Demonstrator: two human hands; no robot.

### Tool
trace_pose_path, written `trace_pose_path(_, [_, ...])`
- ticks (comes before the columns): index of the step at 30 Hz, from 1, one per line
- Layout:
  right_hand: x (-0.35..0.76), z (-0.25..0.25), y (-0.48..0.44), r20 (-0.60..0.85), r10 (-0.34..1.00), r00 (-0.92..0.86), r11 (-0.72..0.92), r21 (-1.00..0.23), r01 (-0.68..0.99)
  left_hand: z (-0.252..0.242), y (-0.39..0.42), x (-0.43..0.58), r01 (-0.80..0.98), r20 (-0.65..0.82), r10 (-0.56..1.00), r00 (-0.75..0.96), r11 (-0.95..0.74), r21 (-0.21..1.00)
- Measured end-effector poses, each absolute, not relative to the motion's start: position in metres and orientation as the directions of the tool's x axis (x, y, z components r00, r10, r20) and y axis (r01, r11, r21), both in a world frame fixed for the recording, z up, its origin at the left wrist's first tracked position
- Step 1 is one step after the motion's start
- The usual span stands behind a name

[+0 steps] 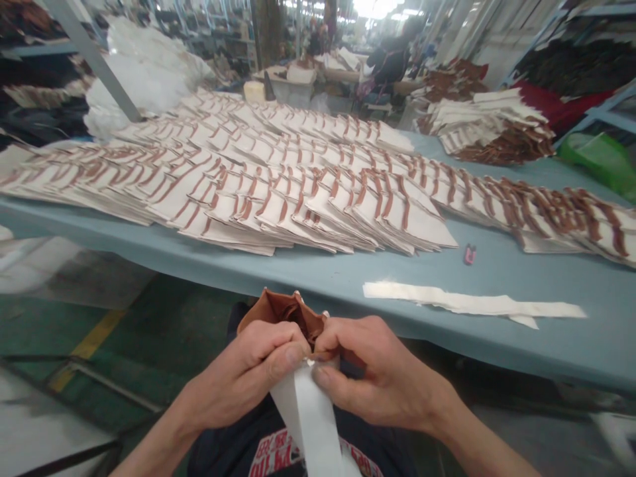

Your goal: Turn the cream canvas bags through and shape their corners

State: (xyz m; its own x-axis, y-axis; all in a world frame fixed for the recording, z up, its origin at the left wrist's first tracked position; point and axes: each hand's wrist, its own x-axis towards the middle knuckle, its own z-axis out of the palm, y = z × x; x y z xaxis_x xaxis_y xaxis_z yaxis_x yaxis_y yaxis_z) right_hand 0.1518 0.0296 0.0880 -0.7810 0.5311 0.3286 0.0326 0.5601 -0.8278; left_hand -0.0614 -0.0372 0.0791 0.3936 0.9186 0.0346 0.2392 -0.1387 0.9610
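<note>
Near my lap I hold a brown and white fabric piece (pixel 278 310) by its edge; the brown side faces up and forms an open pocket. A white strip (pixel 318 424) hangs down from that edge toward me. My left hand (pixel 253 364) pinches the edge between thumb and fingers. Close beside it, my right hand (pixel 370 371) pinches the same edge, thumb below and fingers above. What lies right under the fingertips is hidden. On the table ahead is a small pink thread snipper (pixel 470 254), with cut white strips (pixel 472 303) nearer me.
Overlapping rows of white pieces with brown bands (pixel 318 199) cover much of the blue-covered table (pixel 517 351). A stack of white and brown pieces (pixel 491 126) stands at the back right, near a green bag (pixel 601 162). Another person (pixel 395 63) is in the background.
</note>
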Motion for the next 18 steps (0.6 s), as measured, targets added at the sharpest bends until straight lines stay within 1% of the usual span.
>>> trace_pose_path(3, [0.150,0.093,0.030,0.322,0.530,-0.785,0.553,-0.832,0.032,0.094,-0.033,-0.062,0.286,-0.029,0.882,0.471,-0.122,0.951])
trace_pose_path(6, [0.151,0.096,0.030,0.287,0.543,-0.789,0.527,-0.848,0.054,0.107,-0.029,-0.059,0.335,-0.035,0.863,0.504,-0.158,0.929])
trace_pose_path(9, [0.152,0.099,0.030,0.236,0.567,-0.789,0.497,-0.862,0.099,0.115,-0.026,-0.055,0.412,-0.027,0.863,0.504,-0.213,0.886])
trace_pose_path(13, [0.154,0.099,0.031,0.194,0.588,-0.786,0.485,-0.861,0.151,0.119,-0.025,-0.054,0.489,-0.047,0.871,0.488,-0.229,0.841])
trace_pose_path(18, [0.154,0.101,0.031,0.196,0.559,-0.806,0.484,-0.866,0.125,0.120,-0.027,-0.058,0.536,-0.059,0.874,0.482,-0.241,0.809])
